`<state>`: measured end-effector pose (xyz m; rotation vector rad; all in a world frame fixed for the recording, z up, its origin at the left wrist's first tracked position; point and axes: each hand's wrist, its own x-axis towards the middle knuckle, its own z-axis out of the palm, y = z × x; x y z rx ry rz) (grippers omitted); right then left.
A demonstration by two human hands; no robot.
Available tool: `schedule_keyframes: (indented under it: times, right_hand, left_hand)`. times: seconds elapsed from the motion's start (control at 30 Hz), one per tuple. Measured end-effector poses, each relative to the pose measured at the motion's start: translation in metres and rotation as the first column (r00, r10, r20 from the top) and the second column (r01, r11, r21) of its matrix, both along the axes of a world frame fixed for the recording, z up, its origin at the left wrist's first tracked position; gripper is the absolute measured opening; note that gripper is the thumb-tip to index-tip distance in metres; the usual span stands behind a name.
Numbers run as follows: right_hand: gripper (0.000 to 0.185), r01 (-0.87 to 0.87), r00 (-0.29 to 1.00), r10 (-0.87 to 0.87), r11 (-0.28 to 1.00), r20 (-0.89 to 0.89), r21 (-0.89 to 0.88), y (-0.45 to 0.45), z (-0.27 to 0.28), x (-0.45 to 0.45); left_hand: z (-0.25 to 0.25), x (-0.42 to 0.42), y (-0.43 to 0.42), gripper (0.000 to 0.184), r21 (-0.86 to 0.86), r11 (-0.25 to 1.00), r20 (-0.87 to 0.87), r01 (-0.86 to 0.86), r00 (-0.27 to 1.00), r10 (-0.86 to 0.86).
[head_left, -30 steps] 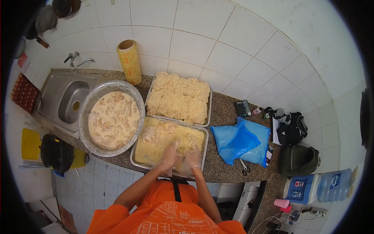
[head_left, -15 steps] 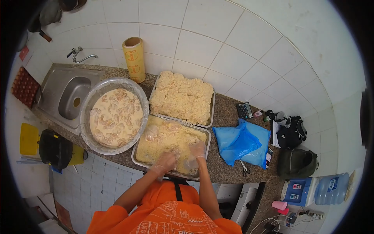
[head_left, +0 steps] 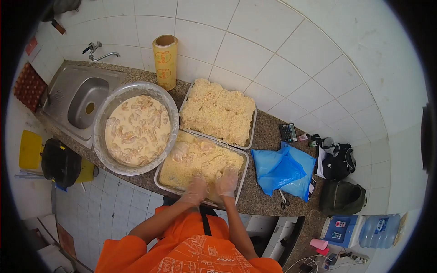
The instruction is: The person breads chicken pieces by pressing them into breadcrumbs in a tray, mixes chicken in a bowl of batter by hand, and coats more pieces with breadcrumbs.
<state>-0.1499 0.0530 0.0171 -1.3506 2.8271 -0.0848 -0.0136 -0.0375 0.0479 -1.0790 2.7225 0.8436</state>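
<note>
Both hands wear clear plastic gloves and are in the front tray of pale yellow crumbs. My left hand rests in the crumbs near the tray's front edge. My right hand is beside it, touching the crumbs at the right part. The fingertips of both are partly buried or blurred, so any held piece is hidden. Pale raw pieces lie at the tray's back left. Behind it, a second tray is heaped with crumb-coated pieces. To the left, a large metal bowl holds pieces in creamy batter.
A sink is at the left and a yellow film roll by the wall. On the right are a blue plastic bag, scissors, a calculator, a dark green bag and a water jug.
The view has shifted a little. My right hand has moved back down toward the tray's front, and my left hand has moved slightly within the crumbs.
</note>
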Motion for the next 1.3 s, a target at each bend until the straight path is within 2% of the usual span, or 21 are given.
schedule_keyframes:
  times: [0.1,0.2,0.27,0.3,0.33,0.4,0.5,0.53,0.6,0.63,0.67,0.77,0.8,0.83,0.9,0.93,1.03,1.07,1.13,1.23,1.3]
  right_hand:
    - [0.067,0.185,0.965,-0.164,0.979,0.204,-0.089,-0.004,0.017,0.033]
    - [0.055,0.389,0.639,-0.246,0.921,0.729,-0.03,-0.004,0.002,0.024]
    - [0.044,0.396,0.625,-0.277,0.918,0.73,0.01,-0.002,0.006,0.018]
    - [0.039,0.401,0.617,-0.295,0.916,0.729,0.032,-0.001,0.011,0.015]
    - [0.037,0.546,0.499,-0.256,0.835,0.828,-0.071,0.004,0.005,0.013]
    - [0.034,0.799,0.277,-0.069,0.571,0.958,-0.189,0.012,-0.016,0.009]
    - [0.038,0.912,0.052,0.217,0.388,0.975,-0.135,-0.002,0.049,0.009]
    - [0.039,0.901,0.082,0.179,0.407,0.98,-0.15,-0.008,0.061,0.008]
    - [0.041,0.876,0.146,0.11,0.446,0.983,-0.18,-0.02,0.076,0.002]
    - [0.041,0.757,0.374,-0.044,0.591,0.927,-0.277,-0.024,0.08,-0.002]
    - [0.041,0.603,0.593,-0.153,0.735,0.79,-0.31,-0.027,0.083,-0.005]
    - [0.035,0.174,0.972,-0.063,0.836,0.224,-0.521,-0.023,0.031,-0.009]
    - [0.033,0.014,1.0,-0.007,0.806,0.014,-0.591,-0.018,0.011,-0.01]
    - [0.03,0.148,0.978,-0.048,0.843,0.201,-0.517,-0.019,0.021,-0.015]
    - [0.026,0.375,0.819,-0.163,0.878,0.551,-0.297,-0.02,0.043,-0.021]
    - [0.02,0.329,0.882,-0.135,0.862,0.451,-0.385,-0.017,0.046,-0.022]
    - [0.023,0.313,0.9,-0.106,0.832,0.423,-0.457,-0.005,0.039,-0.028]
    - [0.025,0.352,0.879,-0.117,0.813,0.463,-0.464,-0.003,0.038,-0.029]
    - [0.03,0.434,0.828,-0.136,0.77,0.544,-0.468,0.002,0.038,-0.028]
    - [0.031,0.465,0.826,-0.104,0.68,0.553,-0.566,0.006,0.036,-0.025]
    - [0.03,0.495,0.755,-0.092,0.73,0.65,-0.471,0.014,0.031,-0.015]
  left_hand:
    - [-0.041,-0.012,0.016,0.027,0.165,0.984,-0.064,-0.066,0.995,0.078]
    - [-0.059,-0.023,0.031,0.028,0.461,0.866,-0.158,-0.195,0.942,0.296]
    - [-0.054,-0.029,0.038,0.029,0.595,0.759,-0.14,-0.264,0.896,0.421]
    - [-0.013,-0.03,0.036,0.03,0.624,0.718,-0.098,-0.307,0.882,0.462]
    - [0.019,-0.029,0.032,0.031,0.651,0.674,-0.056,-0.349,0.864,0.501]
    - [0.042,-0.026,0.025,0.033,0.69,0.697,-0.239,-0.196,0.847,0.474]
    - [0.052,-0.03,0.01,0.036,0.631,0.763,-0.353,-0.142,0.823,0.445]
    - [0.054,-0.03,0.004,0.036,0.595,0.79,-0.366,-0.148,0.825,0.431]
    - [0.063,-0.026,-0.011,0.05,0.273,0.96,-0.526,-0.055,0.827,0.197]
    - [0.065,-0.021,-0.019,0.058,0.092,0.996,-0.572,-0.012,0.818,0.063]
    - [0.047,-0.019,-0.022,0.058,0.001,0.997,-0.465,0.076,0.883,-0.067]
    - [-0.004,-0.01,-0.025,0.058,-0.16,0.94,-0.175,0.301,0.929,-0.327]
    - [-0.004,-0.001,-0.023,0.057,-0.174,0.928,-0.149,0.33,0.922,-0.356]
    - [0.006,0.0,-0.025,0.055,-0.196,0.912,-0.122,0.36,0.914,-0.387]
    - [0.048,0.0,-0.032,0.054,-0.027,0.901,0.097,0.434,0.898,-0.43]
    - [0.064,-0.004,-0.034,0.054,0.064,0.892,0.199,0.448,0.87,-0.452]
    - [0.015,-0.031,-0.036,0.046,-0.493,0.792,-0.29,0.361,0.79,-0.54]
    - [-0.001,-0.042,-0.037,0.046,-0.487,0.762,-0.268,0.427,0.758,-0.595]
    - [-0.014,-0.068,-0.042,0.044,-0.468,0.689,-0.223,0.554,0.68,-0.698]
    - [0.022,-0.087,-0.052,0.049,-0.023,0.767,-0.102,0.641,0.762,-0.64]
    - [0.001,-0.084,-0.052,0.053,-0.058,0.729,-0.032,0.682,0.728,-0.685]
